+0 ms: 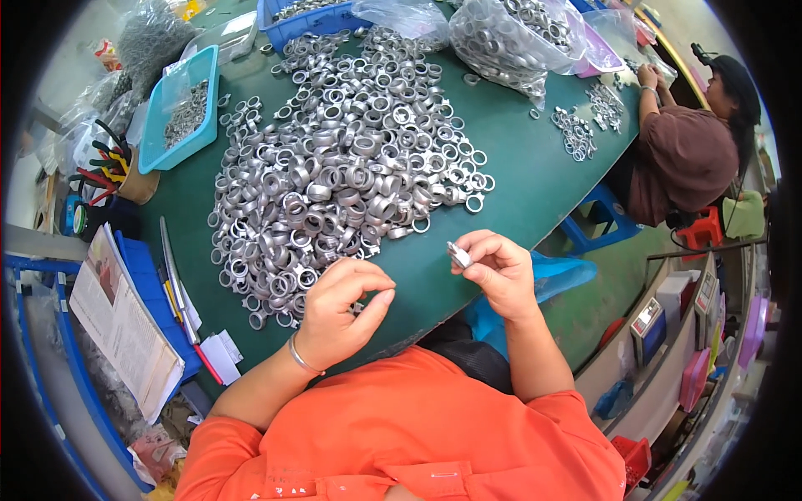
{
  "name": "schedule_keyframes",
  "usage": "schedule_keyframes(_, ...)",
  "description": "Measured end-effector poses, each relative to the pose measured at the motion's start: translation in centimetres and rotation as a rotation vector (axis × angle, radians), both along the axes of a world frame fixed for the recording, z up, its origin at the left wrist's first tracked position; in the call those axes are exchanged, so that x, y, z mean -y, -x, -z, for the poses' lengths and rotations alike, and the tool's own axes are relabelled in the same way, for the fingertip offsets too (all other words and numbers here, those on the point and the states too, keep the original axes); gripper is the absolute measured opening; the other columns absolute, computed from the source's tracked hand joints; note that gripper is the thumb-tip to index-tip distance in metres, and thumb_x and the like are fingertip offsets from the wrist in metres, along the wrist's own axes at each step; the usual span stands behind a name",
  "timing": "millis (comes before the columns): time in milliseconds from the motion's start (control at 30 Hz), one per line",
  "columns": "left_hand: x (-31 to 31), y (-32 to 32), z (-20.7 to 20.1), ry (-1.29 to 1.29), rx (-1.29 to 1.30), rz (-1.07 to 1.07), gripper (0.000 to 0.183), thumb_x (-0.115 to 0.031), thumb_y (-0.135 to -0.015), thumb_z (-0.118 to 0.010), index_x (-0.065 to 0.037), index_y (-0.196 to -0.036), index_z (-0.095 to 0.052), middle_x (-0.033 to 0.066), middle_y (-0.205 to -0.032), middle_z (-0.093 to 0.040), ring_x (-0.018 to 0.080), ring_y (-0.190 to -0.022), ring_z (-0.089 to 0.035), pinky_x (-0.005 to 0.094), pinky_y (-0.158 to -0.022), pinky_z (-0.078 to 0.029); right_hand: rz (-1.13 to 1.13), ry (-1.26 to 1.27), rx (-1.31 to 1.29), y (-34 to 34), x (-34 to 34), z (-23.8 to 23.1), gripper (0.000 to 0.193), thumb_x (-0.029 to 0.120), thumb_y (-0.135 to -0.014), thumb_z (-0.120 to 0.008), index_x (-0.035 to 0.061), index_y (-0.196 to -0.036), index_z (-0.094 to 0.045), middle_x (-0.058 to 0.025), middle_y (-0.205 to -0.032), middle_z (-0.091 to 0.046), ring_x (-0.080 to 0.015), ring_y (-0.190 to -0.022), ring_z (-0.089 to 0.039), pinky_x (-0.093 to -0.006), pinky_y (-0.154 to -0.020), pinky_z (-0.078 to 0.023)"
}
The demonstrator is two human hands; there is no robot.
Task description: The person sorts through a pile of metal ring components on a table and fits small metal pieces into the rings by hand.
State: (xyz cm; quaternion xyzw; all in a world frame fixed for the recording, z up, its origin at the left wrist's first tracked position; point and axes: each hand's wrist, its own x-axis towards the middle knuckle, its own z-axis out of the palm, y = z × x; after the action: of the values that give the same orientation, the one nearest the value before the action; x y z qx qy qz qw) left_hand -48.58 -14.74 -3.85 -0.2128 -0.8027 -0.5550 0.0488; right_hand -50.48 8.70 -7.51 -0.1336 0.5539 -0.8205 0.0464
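My right hand (505, 271) pinches a small silver metal ring fitting (458, 255) between thumb and fingertips, above the table's near edge. To its left, my left hand (342, 311) hovers by the near side of a large heap of silver metal rings (342, 167). Its fingers are curled, with a narrow gap to the thumb, and I see nothing held in them. Many rings in the heap carry small side lugs. They lie piled on the green tabletop (501, 184).
A turquoise tray (214, 67) of small parts and a tub of pliers (139, 179) stand at left. Clear bags of rings (510, 50) lie at the back. Papers (117, 326) sit at the left edge. Another person (689, 159) works at right, near a blue stool (603, 219).
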Motion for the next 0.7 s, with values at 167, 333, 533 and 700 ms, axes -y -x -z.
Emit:
schedule_keyframes(167, 0.5, -0.5, 0.3, 0.01, 0.007, -0.034, 0.008, 0.005, -0.075, -0.063, 0.0, -0.082, -0.063, 0.009, -0.087, -0.061, 0.0127, -0.07, -0.057, 0.0228, -0.06, -0.046, -0.096, 0.17, 0.047, -0.1, -0.1, 0.5, 0.013, -0.001, -0.08, -0.064, -0.0027, -0.09, -0.057, -0.0173, -0.101, -0.059, -0.0187, -0.083, -0.061, -0.031, -0.076, -0.051)
schedule_keyframes(333, 1.2, 0.0, -0.2, 0.237, -0.263, -0.221, 0.012, 0.002, -0.069, -0.065, -0.003, -0.079, -0.063, 0.0124, -0.094, -0.06, 0.0279, -0.092, -0.056, 0.0365, -0.082, -0.043, -0.215, 0.49, 0.402, -0.2, -0.7, 1.0, 0.019, 0.006, -0.086, -0.059, -0.0004, -0.102, -0.05, -0.0216, -0.101, -0.059, -0.0222, -0.08, -0.063, -0.0339, -0.07, -0.054)
schedule_keyframes(533, 3.4, 1.0, 1.1, 0.467, -0.288, -0.434, 0.022, -0.002, -0.068, -0.065, -0.004, -0.09, -0.062, 0.0159, -0.117, -0.051, 0.036, -0.116, -0.045, 0.0437, -0.097, -0.034, 0.211, 0.038, 0.32, 2.7, -3.1, 1.1, 0.019, -0.007, -0.073, -0.052, 0.0014, -0.09, -0.054, -0.0071, -0.081, -0.057, -0.0176, -0.072, -0.059, -0.0251, -0.054, -0.048)
schedule_keyframes(700, 3.4, 1.0, 0.8, 0.639, -0.292, -0.417, 0.031, -0.008, -0.065, -0.069, -0.006, -0.094, -0.061, 0.0158, -0.121, -0.047, 0.0375, -0.117, -0.042, 0.046, -0.098, -0.031, 0.472, -1.36, -0.229, 4.4, -0.2, 0.2, 0.024, 0.026, -0.073, -0.071, 0.0052, -0.077, -0.059, -0.0103, -0.076, -0.056, -0.0293, -0.07, -0.058, -0.0396, -0.062, -0.047)
